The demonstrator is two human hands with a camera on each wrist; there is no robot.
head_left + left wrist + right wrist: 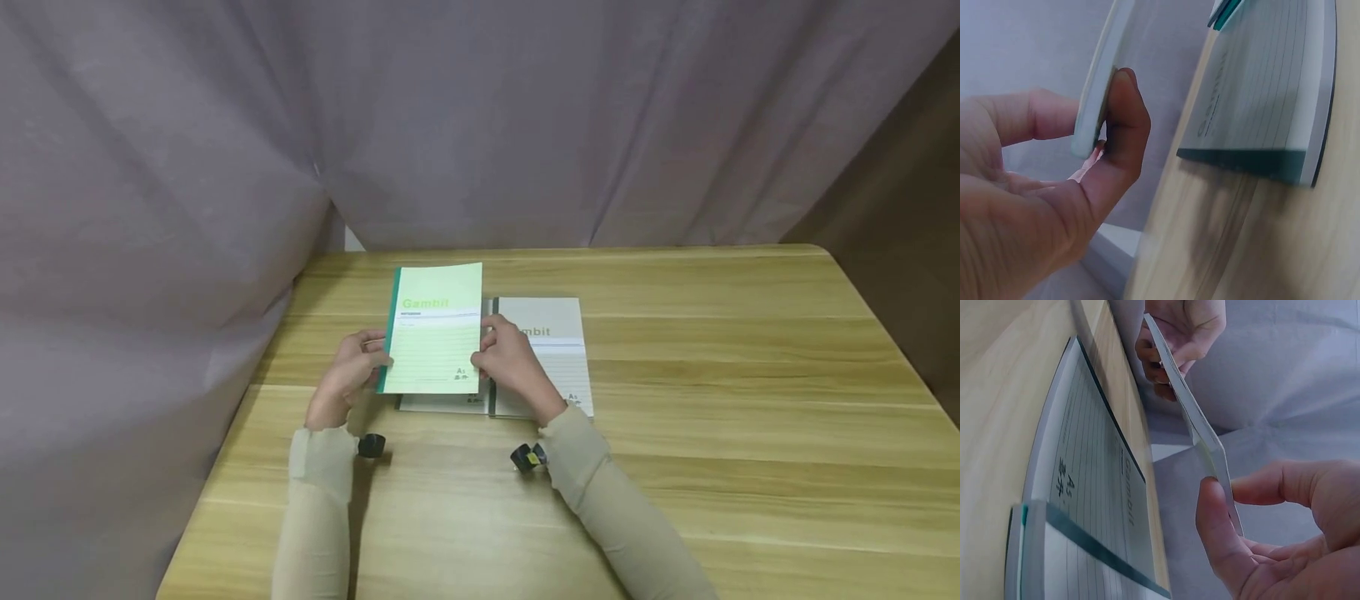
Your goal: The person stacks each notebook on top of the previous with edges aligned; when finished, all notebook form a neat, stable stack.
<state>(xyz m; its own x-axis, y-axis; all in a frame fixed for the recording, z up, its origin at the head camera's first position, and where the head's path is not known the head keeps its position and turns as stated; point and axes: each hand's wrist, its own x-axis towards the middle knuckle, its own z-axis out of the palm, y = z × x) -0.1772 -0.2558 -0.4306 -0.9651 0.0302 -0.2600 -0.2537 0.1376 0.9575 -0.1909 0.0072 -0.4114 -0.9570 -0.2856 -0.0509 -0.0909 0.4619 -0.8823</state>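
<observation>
A pale green notebook (pixel 438 333) with a dark green spine and "Gambit" on its cover is held up between both hands, above the table. My left hand (pixel 349 371) pinches it by the spine edge, thumb on the cover side. At the opposite edge my right hand (pixel 512 358) pinches it between thumb and fingers. Below lies a second notebook (pixel 1254 94), mostly covered by the raised one in the head view. Beside it on the right is another "Gambit" notebook (pixel 555 367), partly behind my right hand and wrist. In the right wrist view the raised notebook (pixel 1188 406) appears edge-on.
The wooden table (pixel 720 400) stretches out to the right of the notebooks. A grey curtain (pixel 480 125) hangs behind its far edge and along the left side. Small black wrist cameras (pixel 372 446) stick out from both cuffs, low over the tabletop.
</observation>
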